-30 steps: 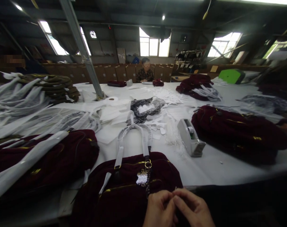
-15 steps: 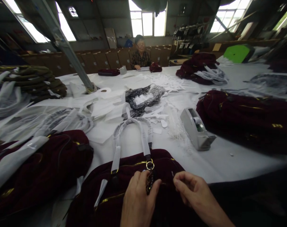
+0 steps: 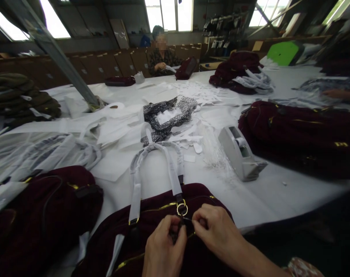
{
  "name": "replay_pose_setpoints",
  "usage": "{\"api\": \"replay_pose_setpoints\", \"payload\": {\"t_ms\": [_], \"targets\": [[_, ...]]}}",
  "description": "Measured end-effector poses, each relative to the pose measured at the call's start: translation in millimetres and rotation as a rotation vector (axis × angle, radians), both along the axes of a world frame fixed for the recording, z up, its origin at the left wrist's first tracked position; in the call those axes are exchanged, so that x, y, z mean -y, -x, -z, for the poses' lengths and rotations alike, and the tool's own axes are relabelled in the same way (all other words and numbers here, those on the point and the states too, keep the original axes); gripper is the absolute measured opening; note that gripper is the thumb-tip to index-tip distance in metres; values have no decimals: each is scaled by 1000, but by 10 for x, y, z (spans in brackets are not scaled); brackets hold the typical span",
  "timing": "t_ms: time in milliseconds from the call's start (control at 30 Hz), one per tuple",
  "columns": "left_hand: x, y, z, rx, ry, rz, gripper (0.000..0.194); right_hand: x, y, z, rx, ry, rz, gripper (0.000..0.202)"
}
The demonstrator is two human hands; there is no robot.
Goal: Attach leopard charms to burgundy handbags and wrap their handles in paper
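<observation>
A dark maroon bag [image 3: 105, 238] with gold zips lies in front of me, its paper-wrapped handles [image 3: 138, 173] standing up. From a gold ring [image 3: 182, 209] at a handle's base hangs a small dark patterned piece [image 3: 175, 233]. My left hand [image 3: 165, 246] pinches that piece just below the ring. Close on its right, my right hand [image 3: 214, 229] has its fingers pinched together on a thin pale strand [image 3: 187, 219] that reaches toward the ring. The far end of the strand is hidden at my left fingers.
A grey tape dispenser [image 3: 242, 156] stands right of centre, beside pale strings [image 3: 214, 150]. Maroon bags [image 3: 296, 134] lie right and left. Black-and-white fabric [image 3: 166, 119] and papers are beyond. Across the table, a person [image 3: 162, 57] handles a maroon item [image 3: 186, 68].
My right hand has moved left to the ring, and its fingers have closed on the strand. My left fingers have drawn together. The person opposite has raised a maroon item.
</observation>
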State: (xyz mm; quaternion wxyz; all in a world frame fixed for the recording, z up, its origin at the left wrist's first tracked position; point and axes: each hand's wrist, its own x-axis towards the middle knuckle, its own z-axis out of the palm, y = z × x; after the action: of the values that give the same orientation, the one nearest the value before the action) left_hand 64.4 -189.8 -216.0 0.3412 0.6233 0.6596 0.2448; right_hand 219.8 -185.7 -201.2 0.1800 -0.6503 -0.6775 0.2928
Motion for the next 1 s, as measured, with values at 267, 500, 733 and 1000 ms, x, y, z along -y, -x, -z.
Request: {"api": "replay_pose_setpoints", "payload": {"t_ms": [267, 500, 733, 1000], "targets": [[121, -33, 126, 18, -160, 28, 14, -33, 88, 20, -41, 46, 22, 18], [72, 70, 132, 107, -158, 77, 22, -30, 112, 42, -115, 46, 73, 19], [-130, 167, 52, 2, -43, 159, 24, -32, 135, 5, -111, 70, 103, 19], [-165, 106, -63, -26, 81, 67, 16, -30, 116, 22, -139, 104, 144, 17]]}}
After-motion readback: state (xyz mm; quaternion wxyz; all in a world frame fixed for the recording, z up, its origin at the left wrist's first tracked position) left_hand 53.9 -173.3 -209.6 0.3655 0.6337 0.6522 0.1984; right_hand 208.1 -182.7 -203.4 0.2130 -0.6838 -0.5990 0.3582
